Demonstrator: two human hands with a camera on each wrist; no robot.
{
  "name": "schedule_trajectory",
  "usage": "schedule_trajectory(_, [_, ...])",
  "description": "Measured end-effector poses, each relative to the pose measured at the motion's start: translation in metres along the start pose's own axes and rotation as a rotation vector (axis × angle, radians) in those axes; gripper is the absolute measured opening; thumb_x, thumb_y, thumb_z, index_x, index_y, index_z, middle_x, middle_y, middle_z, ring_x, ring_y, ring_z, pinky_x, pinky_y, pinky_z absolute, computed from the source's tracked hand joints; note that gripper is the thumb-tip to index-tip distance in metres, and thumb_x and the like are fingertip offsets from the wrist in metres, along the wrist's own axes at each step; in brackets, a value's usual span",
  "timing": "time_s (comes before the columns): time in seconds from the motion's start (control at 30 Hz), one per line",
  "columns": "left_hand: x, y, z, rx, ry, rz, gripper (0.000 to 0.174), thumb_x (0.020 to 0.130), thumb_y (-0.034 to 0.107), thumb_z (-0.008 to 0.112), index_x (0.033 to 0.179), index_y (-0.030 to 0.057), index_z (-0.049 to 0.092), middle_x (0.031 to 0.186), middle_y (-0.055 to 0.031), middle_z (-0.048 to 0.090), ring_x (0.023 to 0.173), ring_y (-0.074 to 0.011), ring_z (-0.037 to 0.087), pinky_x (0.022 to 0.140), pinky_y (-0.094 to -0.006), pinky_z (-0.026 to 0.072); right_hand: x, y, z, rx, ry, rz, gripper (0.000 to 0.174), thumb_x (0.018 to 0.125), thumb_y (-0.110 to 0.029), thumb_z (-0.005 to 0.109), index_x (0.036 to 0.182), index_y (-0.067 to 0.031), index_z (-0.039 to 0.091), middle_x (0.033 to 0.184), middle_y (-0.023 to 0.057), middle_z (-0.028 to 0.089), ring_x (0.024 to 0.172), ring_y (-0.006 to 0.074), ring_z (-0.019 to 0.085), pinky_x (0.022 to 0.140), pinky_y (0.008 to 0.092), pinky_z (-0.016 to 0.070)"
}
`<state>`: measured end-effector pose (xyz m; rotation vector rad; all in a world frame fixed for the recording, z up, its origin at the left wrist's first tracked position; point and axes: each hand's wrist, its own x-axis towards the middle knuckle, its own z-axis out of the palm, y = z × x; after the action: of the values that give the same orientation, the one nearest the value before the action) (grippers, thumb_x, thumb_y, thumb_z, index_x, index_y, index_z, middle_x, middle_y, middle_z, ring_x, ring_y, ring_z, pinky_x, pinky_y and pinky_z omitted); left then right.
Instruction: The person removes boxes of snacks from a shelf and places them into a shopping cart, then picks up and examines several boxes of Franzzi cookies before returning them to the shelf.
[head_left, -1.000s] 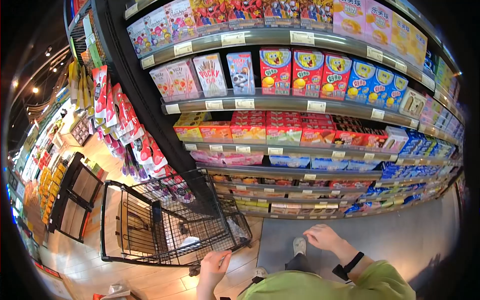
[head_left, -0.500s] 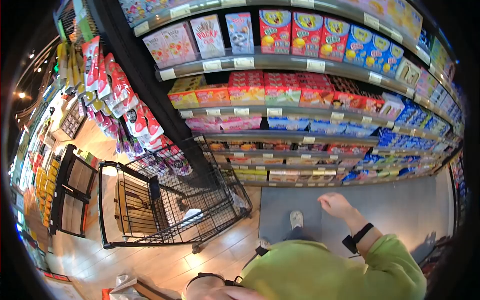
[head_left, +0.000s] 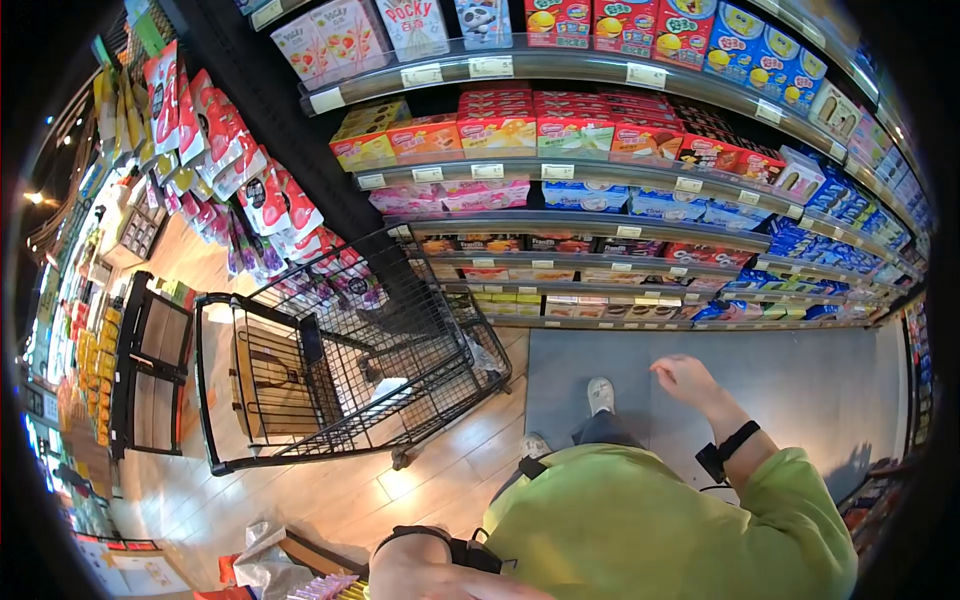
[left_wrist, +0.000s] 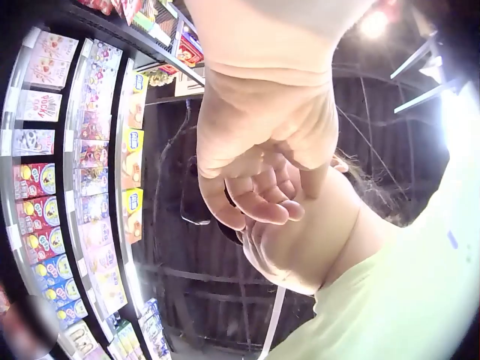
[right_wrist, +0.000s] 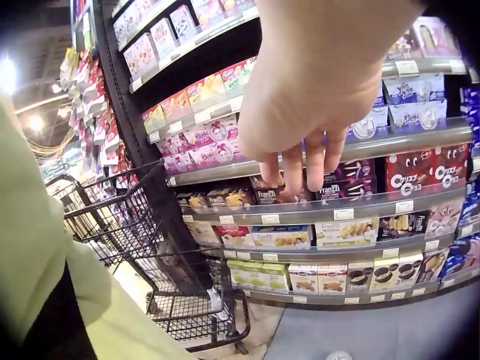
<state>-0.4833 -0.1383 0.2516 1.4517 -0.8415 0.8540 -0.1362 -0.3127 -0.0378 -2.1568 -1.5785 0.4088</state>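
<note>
My left hand (head_left: pixel 460 583) is bent in at the bottom of the head view, in front of the green shirt (head_left: pixel 620 520). In the left wrist view its fingers (left_wrist: pixel 259 199) curl loosely with nothing in them, overlapping the person's neck and chin area. My right hand (head_left: pixel 685 380) hangs relaxed over the grey floor mat (head_left: pixel 740 350), a dark strap on its wrist. Its fingers (right_wrist: pixel 292 169) point down, holding nothing; in the right wrist view they overlap shelved Franzzi snack boxes (right_wrist: pixel 345 187). Nearest on the left stands a black wire shopping cart (head_left: pixel 203 390).
Shelves of boxed snacks, including red boxes (head_left: pixel 570 130) and pink packs (head_left: pixel 485 195), line the far side. Red hanging bags (head_left: pixel 285 200) cover the shelf end. A white item (head_left: pixel 390 397) shows in the cart area. Packaged goods (head_left: pixel 265 560) sit at bottom left.
The view has tilted down, so shelves and cart sit higher. My left hand has drawn back from beside the cart to the body. The right hand has shifted slightly right, away from the cart.
</note>
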Motion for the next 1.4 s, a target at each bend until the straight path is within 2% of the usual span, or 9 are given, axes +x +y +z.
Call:
schedule_trajectory(0.1, [-0.001,0.005,-0.014,0.038,-0.314,0.086,0.008,0.084,0.012,0.060,0.079,0.0134,0.053,0.065,-0.0038,0.058,0.060,-0.0163,0.054,0.063,-0.0347,0.0477,0.001,0.003,0.005,-0.008,-0.016,0.002,0.016,0.085,-0.012,0.054,0.093,-0.0060,0.066,0.087,0.0138,0.067,0.083,0.0330,0.062,0.075,0.0399,0.0496])
schedule_trajectory(0.2, [-0.001,0.016,-0.012,0.051,-0.168,-0.063,0.008,0.083,0.009,0.058,0.077,0.0131,0.055,0.064,-0.0048,0.058,0.058,-0.0166,0.053,0.062,-0.0343,0.0482,0.004,0.000,0.008,-0.018,-0.016,0.028,0.015,0.084,-0.013,0.054,0.091,-0.0068,0.065,0.086,0.0133,0.066,0.083,0.0336,0.062,0.074,0.0410,0.0499])
schedule_trajectory(0.43, [-0.054,0.014,-0.050,0.132,0.359,0.285,0.017,0.085,0.024,0.066,0.096,0.0140,0.060,0.068,-0.0047,0.064,0.056,-0.0211,0.058,0.066,-0.0352,0.0502,0.018,-0.012,0.007,-0.051,-0.101,0.076,0.017,0.084,-0.015,0.053,0.094,-0.0074,0.064,0.090,0.0130,0.066,0.086,0.0330,0.061,0.076,0.0422,0.0494])
schedule_trajectory(0.53, [-0.099,-0.016,-0.072,0.770,0.859,-0.344,0.016,0.080,0.005,0.057,0.094,-0.0039,0.056,0.082,-0.0119,0.060,0.062,-0.0194,0.054,0.076,-0.0351,0.0463,0.031,-0.015,0.004,-0.059,-0.150,0.089,0.019,0.085,-0.017,0.052,0.098,-0.0082,0.063,0.092,0.0125,0.066,0.088,0.0330,0.061,0.077,0.0426,0.0490])
schedule_trajectory(0.67, [-0.201,-0.073,-0.124,1.122,0.685,-1.096,0.015,0.085,0.008,0.062,0.097,-0.0007,0.061,0.097,-0.0129,0.064,0.089,-0.0218,0.060,0.081,-0.0319,0.0454,0.061,-0.004,0.010,-0.048,-0.199,0.087,0.020,0.086,-0.017,0.052,0.100,-0.0082,0.063,0.091,0.0126,0.066,0.086,0.0330,0.061,0.077,0.0417,0.0491])
schedule_trajectory(0.73, [-0.252,-0.092,-0.138,1.328,0.481,-1.135,0.022,0.081,0.012,0.067,0.098,0.0000,0.061,0.096,-0.0163,0.063,0.091,-0.0339,0.058,0.082,-0.0390,0.0453,0.084,0.003,0.015,-0.051,-0.217,0.083,0.021,0.086,-0.017,0.052,0.101,-0.0086,0.063,0.091,0.0126,0.066,0.086,0.0331,0.061,0.076,0.0419,0.0490])
schedule_trajectory(1.03, [-0.259,-0.122,-0.161,1.245,0.583,-1.352,0.030,0.080,0.015,0.068,0.106,0.0020,0.062,0.101,-0.0191,0.063,0.098,-0.0334,0.060,0.084,-0.0376,0.0472,0.259,0.018,0.059,0.374,-0.091,0.118,0.031,0.088,-0.015,0.055,0.118,-0.0047,0.056,0.103,0.0148,0.065,0.089,0.0283,0.064,0.079,0.0377,0.0500])
schedule_trajectory(1.23, [-0.233,-0.186,-0.218,1.069,0.767,-1.273,0.031,0.084,0.011,0.065,0.113,0.0015,0.060,0.108,-0.0135,0.065,0.100,-0.0237,0.062,0.082,-0.0310,0.0480,0.396,0.006,0.072,0.809,-0.055,0.251,0.074,0.088,-0.013,0.058,0.145,-0.0048,0.012,0.145,0.0183,0.031,0.104,0.0217,0.057,0.085,0.0350,0.0472])
schedule_trajectory(1.4, [-0.220,-0.252,-0.273,0.785,0.842,-1.223,0.041,0.084,0.009,0.064,0.123,0.0044,0.054,0.113,-0.0105,0.062,0.097,-0.0196,0.060,0.080,-0.0312,0.0492,0.456,0.015,0.088,0.750,-0.153,0.422,0.080,0.085,-0.023,0.059,0.145,-0.0012,0.011,0.119,0.0172,0.047,0.099,0.0219,0.059,0.072,0.0331,0.0515])
